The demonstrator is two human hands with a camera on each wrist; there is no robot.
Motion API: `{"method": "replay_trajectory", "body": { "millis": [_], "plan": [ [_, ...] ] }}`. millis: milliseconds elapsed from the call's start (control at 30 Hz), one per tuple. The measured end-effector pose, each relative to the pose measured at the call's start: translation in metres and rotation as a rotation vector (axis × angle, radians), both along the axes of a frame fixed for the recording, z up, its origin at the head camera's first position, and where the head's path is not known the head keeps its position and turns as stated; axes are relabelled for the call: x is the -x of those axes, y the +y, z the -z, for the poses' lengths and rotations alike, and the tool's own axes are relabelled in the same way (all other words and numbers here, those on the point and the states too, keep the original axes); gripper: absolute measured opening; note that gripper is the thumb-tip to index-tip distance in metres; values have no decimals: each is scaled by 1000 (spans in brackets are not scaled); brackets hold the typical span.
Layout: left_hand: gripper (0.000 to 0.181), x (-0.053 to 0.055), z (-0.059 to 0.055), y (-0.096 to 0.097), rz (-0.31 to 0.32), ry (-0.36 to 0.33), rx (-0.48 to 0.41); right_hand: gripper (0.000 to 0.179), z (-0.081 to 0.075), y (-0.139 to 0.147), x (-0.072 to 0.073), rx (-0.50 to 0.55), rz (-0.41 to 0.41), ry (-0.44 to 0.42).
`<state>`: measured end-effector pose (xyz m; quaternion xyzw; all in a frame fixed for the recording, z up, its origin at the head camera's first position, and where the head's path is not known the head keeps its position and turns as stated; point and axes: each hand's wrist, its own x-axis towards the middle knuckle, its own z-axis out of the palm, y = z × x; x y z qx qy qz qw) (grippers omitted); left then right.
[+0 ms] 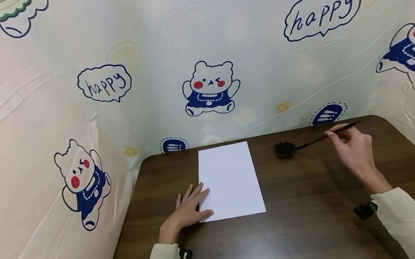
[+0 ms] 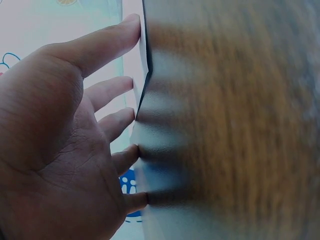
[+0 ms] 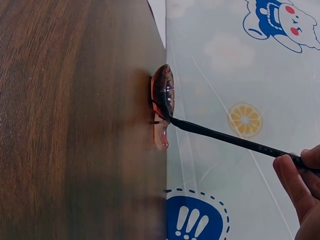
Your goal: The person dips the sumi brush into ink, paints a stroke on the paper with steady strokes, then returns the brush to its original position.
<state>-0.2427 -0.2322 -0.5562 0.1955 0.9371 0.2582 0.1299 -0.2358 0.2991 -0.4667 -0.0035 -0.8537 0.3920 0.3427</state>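
Note:
A white sheet of paper [image 1: 232, 179] lies on the table, its left edge under the spread fingers of my left hand [image 1: 185, 212]. In the left wrist view, the fingertips of that left hand [image 2: 55, 130] press down along the surface, thumb and fingers apart. My right hand [image 1: 355, 150] pinches a slim dark writing brush [image 1: 314, 140] by its handle, which slants up to the right. The brush tip is right at the rim of a small reddish-brown ink dish [image 3: 161, 90], black inside in the head view. In the right wrist view the brush [image 3: 225, 136] slopes down to that rim.
The dark wooden table [image 1: 287, 242] has rounded far corners. Behind and beside it hangs a pale curtain [image 1: 163, 100] with bears and "happy" bubbles. Each wrist carries a small black camera, such as the right one [image 1: 365, 211].

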Motion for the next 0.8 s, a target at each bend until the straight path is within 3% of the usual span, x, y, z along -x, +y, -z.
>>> {"method": "replay_trajectory", "body": {
  "millis": [100, 233, 533, 800],
  "plan": [
    [82, 3, 8, -3, -3, 13, 3, 14, -2, 0, 0, -2, 6, 6],
    [83, 0, 3, -2, 3, 25, -13, 13, -6, 0, -1, 1, 9, 11],
    [81, -13, -29, 7, 10, -17, -7, 15, -12, -4, 0, 71, -5, 88],
    [82, -12, -22, 4, 30, 5, -69, 21, -11, -7, 2, 125, 33, 80]
  ]
}}
